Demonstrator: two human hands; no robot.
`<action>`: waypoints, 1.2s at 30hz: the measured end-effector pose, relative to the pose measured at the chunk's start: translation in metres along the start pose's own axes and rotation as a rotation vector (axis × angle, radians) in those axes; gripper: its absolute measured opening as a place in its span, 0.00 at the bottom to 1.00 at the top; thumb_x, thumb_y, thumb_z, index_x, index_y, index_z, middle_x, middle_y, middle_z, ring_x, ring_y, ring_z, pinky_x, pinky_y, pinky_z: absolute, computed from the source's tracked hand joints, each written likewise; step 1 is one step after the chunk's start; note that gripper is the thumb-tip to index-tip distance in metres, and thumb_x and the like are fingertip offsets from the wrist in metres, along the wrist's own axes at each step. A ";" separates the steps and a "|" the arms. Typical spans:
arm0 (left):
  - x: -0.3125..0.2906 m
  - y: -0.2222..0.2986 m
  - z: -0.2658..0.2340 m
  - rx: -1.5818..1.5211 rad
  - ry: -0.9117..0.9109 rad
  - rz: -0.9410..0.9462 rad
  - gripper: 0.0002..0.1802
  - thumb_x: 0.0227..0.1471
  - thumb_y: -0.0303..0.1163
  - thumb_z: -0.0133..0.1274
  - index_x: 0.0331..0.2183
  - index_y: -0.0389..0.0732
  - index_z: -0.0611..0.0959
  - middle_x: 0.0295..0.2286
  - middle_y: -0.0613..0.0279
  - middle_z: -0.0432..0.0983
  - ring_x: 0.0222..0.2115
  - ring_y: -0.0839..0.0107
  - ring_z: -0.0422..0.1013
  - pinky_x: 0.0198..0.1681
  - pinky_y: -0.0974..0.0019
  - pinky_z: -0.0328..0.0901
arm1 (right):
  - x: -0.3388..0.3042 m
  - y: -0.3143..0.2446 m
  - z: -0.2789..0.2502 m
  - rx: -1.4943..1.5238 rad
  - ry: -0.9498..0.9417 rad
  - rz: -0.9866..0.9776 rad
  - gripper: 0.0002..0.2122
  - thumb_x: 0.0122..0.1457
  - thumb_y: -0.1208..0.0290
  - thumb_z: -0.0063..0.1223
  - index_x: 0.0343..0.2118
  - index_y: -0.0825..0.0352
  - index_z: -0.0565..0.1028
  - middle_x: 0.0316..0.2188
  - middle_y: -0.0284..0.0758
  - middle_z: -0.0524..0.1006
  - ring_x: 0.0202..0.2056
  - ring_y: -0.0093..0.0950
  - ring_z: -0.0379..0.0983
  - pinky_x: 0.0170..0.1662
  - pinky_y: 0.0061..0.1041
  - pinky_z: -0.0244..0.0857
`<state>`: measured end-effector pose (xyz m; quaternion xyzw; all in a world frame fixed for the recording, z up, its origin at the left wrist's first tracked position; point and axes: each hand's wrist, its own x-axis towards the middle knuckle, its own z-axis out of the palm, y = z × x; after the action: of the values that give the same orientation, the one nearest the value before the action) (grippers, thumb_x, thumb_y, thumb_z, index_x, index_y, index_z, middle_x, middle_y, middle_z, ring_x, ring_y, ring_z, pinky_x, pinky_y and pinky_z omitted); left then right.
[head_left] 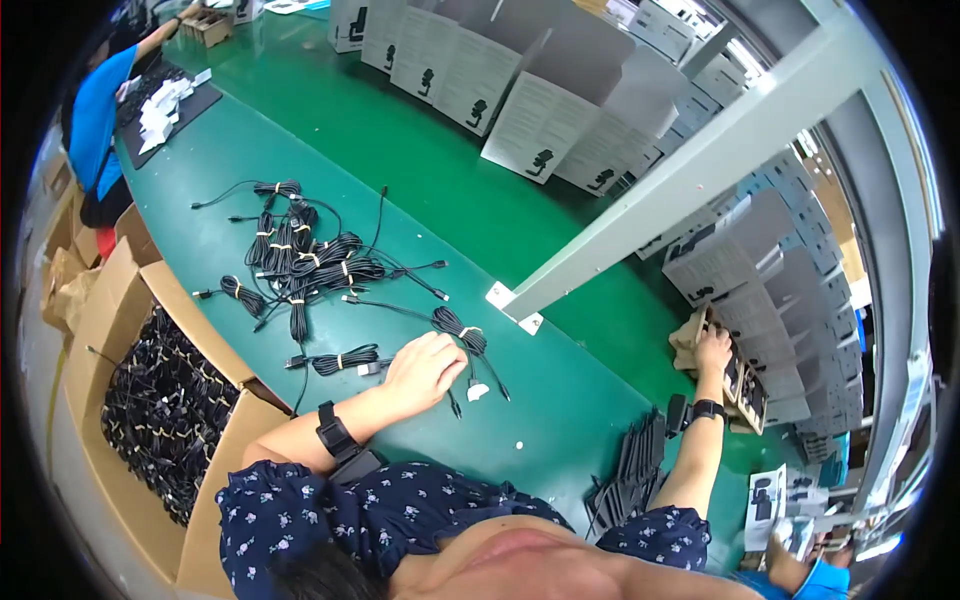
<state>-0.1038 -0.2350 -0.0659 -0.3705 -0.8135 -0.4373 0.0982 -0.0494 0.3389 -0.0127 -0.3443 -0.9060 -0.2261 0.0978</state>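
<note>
Here's the cable point(458, 328), a tied black coil on the near-middle of the table point(570, 440), right by the left hand point(428, 374). That hand's fingers are curled well in, their tips out of sight, so no telling whether they grip anything. Over on the right, the right hand point(713, 350) bends over the brown tray point(748, 400), fingers half closed; its fingertips are hidden too, and whether they hold something can't be told. Dark pieces in the tray are hard to make out. Nearer sits a black stack point(630, 460), its near end by the sleeve. Left, a tangled cable heap point(310, 260), then a carton point(215, 345) packed with more. On the far side, white boxes point(540, 130) carry a black device drawing and small print, too fine to read; a post point(650, 200) blocks some. Far left, a co-worker point(95, 120), partly lost in the dark rim.
</note>
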 end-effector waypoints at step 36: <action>0.009 0.056 0.050 -0.213 -0.283 -0.217 0.14 0.51 0.30 0.50 0.39 0.32 0.70 0.23 0.61 0.64 0.23 0.73 0.60 0.26 0.69 0.58 | -0.332 -0.260 -0.126 1.635 -0.365 -0.749 0.11 0.55 0.66 0.44 0.23 0.69 0.68 0.22 0.42 0.72 0.25 0.41 0.69 0.25 0.37 0.61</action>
<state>-0.0640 -0.1719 -0.0557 -0.3465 -0.8037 -0.4723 -0.1045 0.0268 -0.0856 -0.1016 0.1180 -0.8377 0.5262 0.0865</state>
